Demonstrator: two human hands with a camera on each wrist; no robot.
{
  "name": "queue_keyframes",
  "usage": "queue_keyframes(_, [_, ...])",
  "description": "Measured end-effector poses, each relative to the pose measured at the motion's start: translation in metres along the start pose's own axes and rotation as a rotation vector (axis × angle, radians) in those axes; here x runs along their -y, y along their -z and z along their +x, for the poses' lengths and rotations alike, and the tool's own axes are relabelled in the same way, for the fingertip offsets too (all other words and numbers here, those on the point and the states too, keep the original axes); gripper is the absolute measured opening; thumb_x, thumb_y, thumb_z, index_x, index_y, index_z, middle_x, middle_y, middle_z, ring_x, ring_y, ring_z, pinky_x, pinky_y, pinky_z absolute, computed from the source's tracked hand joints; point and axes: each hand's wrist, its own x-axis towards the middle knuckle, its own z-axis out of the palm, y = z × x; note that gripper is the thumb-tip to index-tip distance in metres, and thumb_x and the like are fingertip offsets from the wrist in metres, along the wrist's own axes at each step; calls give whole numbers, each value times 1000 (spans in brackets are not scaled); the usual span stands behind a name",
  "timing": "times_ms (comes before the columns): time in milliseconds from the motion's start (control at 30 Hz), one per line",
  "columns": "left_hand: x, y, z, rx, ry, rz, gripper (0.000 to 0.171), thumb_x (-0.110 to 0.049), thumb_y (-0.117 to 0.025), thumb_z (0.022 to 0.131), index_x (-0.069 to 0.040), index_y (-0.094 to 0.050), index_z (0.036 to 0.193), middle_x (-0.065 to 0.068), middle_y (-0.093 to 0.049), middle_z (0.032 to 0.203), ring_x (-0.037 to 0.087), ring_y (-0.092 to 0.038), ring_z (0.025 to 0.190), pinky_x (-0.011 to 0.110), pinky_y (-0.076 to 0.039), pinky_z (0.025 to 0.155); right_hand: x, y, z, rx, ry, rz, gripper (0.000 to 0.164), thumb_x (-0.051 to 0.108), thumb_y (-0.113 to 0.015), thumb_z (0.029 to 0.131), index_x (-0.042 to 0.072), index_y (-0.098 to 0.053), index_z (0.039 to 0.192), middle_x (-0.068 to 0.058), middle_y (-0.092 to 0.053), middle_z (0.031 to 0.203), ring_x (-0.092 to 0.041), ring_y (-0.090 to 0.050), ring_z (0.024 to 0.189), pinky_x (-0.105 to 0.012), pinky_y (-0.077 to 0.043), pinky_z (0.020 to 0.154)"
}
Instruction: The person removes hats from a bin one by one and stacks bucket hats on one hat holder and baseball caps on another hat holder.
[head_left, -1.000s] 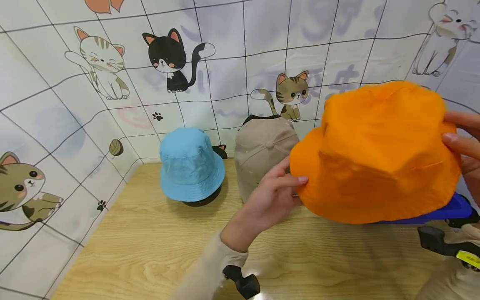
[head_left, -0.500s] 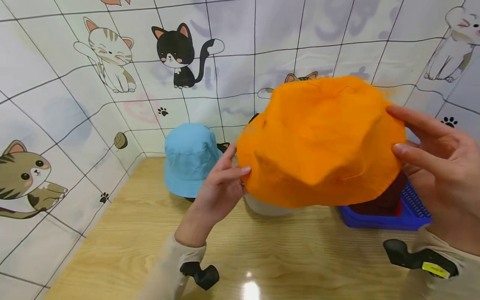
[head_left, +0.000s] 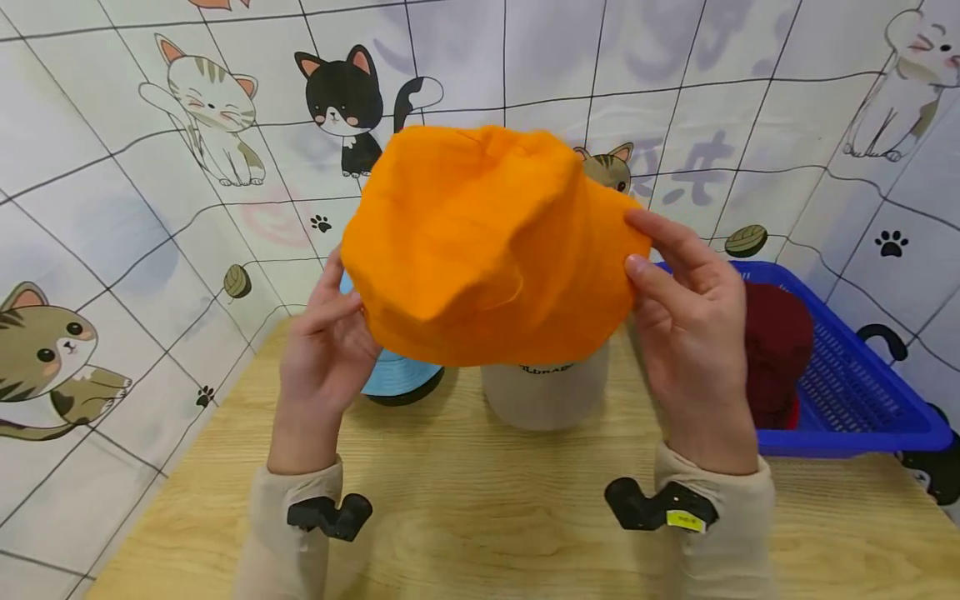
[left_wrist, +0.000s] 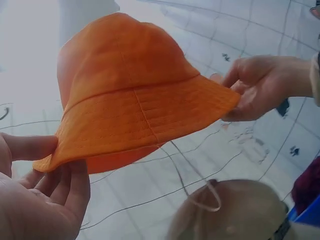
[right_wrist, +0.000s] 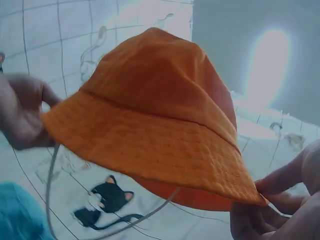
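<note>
The head view looks forward and down; both wrist views, close below, face up, sharing the orange hat (head_left: pixel 487 250).

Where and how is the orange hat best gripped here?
Probably the brim of the orange hat, pinched at opposite edges from left and right, as the left hand and right hand do: it flares out thin, while the crown looks soft and creased.

The beige cap (head_left: pixel 545 398) shows "RAD" (its neighbouring letters are unclear).

Indoor rm, exact type unclear; cat-print wall (head_left: pixel 555 50), wood-grain tbl (head_left: pixel 480 508) below
</note>
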Motion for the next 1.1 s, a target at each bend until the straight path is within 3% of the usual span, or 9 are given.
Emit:
queue_keyframes(133, [-15,17,3,-51,-79,43,49,11,-23,104,-10,-50,139,6,-60,108,21,-58,73,32,-52,64,-26,-17,2,32,-70,-62,44,-15,-46,98,2,-66,133,-13,-53,149,-27,-55,126,-20,-56,83])
queue_keyframes(267, [-26,33,2,-146,-123,28,48,10,-25,105,-10,-54,137,6,-60,100,22,-59,75,32,-50,64,-56,-32,6,60,-63,8,48,-20,-47,94,10,-73,122,-7,-60,139,-24,-57,121,-19,-55,78])
queue_keyframes(400, [-33,46,4,-250,-155,20,36,8,-31,106,-9,-57,124,6,-63,102,23,-64,88,34,-54,72,-84,-49,6,-26,-14,97,41,-21,-54,93,12,-76,102,-4,-66,116,-23,-63,108,-24,-57,85])
queue_keyframes(500, [-36,57,5,-308,-160,22,39,9,-36,106,-10,-59,131,6,-63,108,22,-62,90,34,-53,73,-100,-60,5,-111,6,125,36,-19,-58,93,12,-74,99,-4,-65,111,-21,-64,102,-24,-56,84])
queue_keyframes(600, [-39,69,8,-348,-164,56,34,9,-39,105,-10,-64,120,5,-63,105,21,-58,86,32,-48,73,-115,-68,4,-124,-19,135,33,-16,-58,94,11,-75,105,-5,-65,117,-20,-63,101,-22,-56,85])
queue_keyframes(733, [-39,88,9,-335,-192,120,29,1,-42,107,-10,-64,92,2,-60,86,19,-55,80,33,-44,76,-130,-73,4,-33,-99,77,41,-15,-53,96,3,-67,130,-6,-60,136,-16,-60,103,-21,-53,86])
queue_keyframes(867, [-37,105,8,-301,-208,90,25,-19,-54,108,-12,-66,88,1,-59,81,18,-58,79,30,-47,78,-144,-75,6,82,-205,-3,60,-15,-49,94,4,-50,151,-3,-47,155,-11,-53,82,-19,-49,81])
queue_keyframes(967, [-36,118,9,-338,-202,62,22,-23,-57,107,-12,-68,91,1,-61,85,17,-58,78,29,-48,70,-157,-75,9,132,-291,-36,66,-13,-48,95,10,-44,156,2,-37,164,-9,-55,88,-20,-48,83])
queue_keyframes(1100, [-36,134,11,-490,-169,78,25,-3,-47,107,-16,-67,105,1,-61,91,19,-56,82,29,-47,68,-177,-70,12,134,-405,-58,68,-11,-47,96,15,-41,159,5,-26,170,-16,-49,138,-30,-46,102])
